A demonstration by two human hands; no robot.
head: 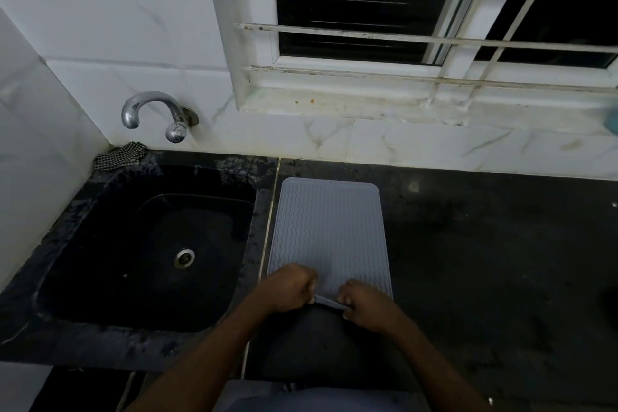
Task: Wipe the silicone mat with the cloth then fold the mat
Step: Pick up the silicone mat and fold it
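Watching on my feed: grey ribbed silicone mat [329, 231] lies lengthwise on the black counter [485, 261], just right of the sink [93, 254], far end flat. The 2 hands sit close together at the mat's near edge. Left hand [289, 288] and right hand [363, 304] both have fingers curled, pinching that edge, which lifts slightly off the counter between them. Checked cloth [118, 155] is bunched in the far-left corner behind the sink, under the chrome tap [150, 110] — well apart from both hands
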